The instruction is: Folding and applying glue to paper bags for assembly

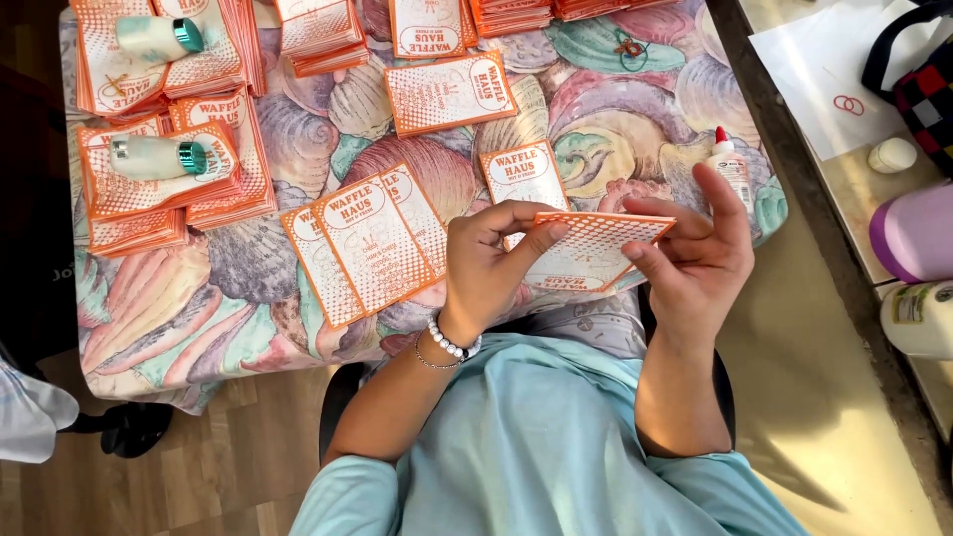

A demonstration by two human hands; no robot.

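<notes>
The orange-and-white paper sleeve (596, 243), held just above the worktop (615, 109) edge, looks light, thin and easily creased, so it is best taken by its edges. The left hand (491, 263) pinches its near-left edge, thumb on top, while the right hand (695, 253) supports its right end with fingers (717, 194) loosely spread.

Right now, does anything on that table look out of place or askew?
Mostly tidy. The glue bottle lies on its side near the table's right edge, and loose paper sleeves overlap crookedly beside the left hand. Both hands hold one sleeve; no spill shows.
</notes>
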